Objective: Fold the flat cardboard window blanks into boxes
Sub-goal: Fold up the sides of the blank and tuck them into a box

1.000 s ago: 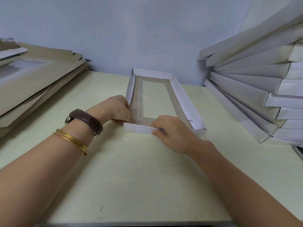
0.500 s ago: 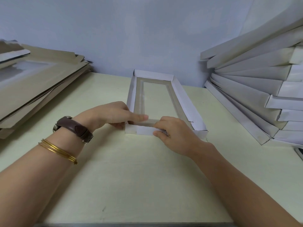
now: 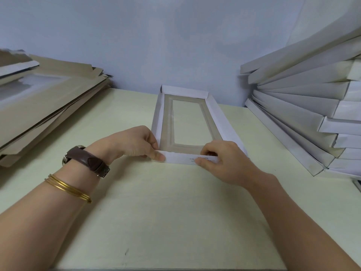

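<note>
The near surface (image 3: 175, 222) lies bare between my forearms, open room toward me. Left of the box (image 3: 220, 122) a wide bare strip runs to the blanks (image 3: 48, 106), free for my left grip (image 3: 132, 143). My right grip (image 3: 224, 163) has a narrower strip before the leaning stack (image 3: 302, 114), and the wall (image 3: 175, 45) stands just behind the box's far end.

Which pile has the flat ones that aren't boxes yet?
The brown pile on the left: its sheets lie thin and flat. The white pile on the right is made of folded boxes with raised sides.
</note>
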The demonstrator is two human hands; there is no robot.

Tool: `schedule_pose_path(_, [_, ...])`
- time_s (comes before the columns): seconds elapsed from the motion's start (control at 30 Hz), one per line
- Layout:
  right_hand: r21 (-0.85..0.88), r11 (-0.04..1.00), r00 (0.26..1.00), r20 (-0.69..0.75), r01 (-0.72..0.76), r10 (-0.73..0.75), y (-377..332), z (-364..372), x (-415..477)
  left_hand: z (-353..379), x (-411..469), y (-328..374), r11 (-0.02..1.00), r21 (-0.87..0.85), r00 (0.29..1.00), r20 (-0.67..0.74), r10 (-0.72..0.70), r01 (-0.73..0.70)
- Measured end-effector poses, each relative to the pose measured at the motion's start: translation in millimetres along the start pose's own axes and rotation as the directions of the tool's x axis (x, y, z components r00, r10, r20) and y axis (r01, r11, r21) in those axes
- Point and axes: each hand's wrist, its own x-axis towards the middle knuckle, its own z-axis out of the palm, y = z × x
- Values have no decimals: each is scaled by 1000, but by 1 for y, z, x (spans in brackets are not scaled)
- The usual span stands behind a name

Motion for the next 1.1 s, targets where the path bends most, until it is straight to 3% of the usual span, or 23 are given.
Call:
schedule_pose_path(0.07, [-20, 999, 998, -26, -49, 49, 9, -7, -2, 0, -1, 1, 1000, -23, 1000, 16, 13, -12])
schedule_pose_path(0.17, [-48, 986, 972, -180, -159, 148, 23, -17, -6, 0, -2, 2, 999, -35, 999, 19, 29, -29])
schedule_pose_path(0.27, [-83, 914, 872, -343, -398, 348, 42, -28, -13, 1, -1, 1, 999, -43, 1000, -3, 28, -28])
schedule_pose_path(0.33, [-88, 830, 813, -278, -551, 511, 54, -31, -20, 2, -1, -1, 998, -48, 1000, -15, 28, -29])
schedule_pose_path(0.43, [-51, 748, 748, -115, -661, 653, 62, -29, -24, 3, 0, -4, 998, -61, 999, -41, 26, -29])
schedule_pose_path(0.5, [-4, 734, 733, -61, -679, 678, 61, -26, -23, 4, 0, -6, 998, -54, 998, -58, 34, -37])
schedule_pose_path(0.67, [59, 757, 753, -81, -650, 653, 54, -21, -19, 6, -1, -6, 998, -34, 996, -78, 43, -46])
schedule_pose_path(0.97, [103, 727, 725, -69, -678, 686, 55, -22, -19, 5, -2, -2, 1000, -9, 996, -86, 2, -3])
schedule_pose_path(1.1, [115, 723, 722, -62, -681, 690, 54, -24, -19, 3, -7, 3, 978, -209, 998, -55, -37, 25])
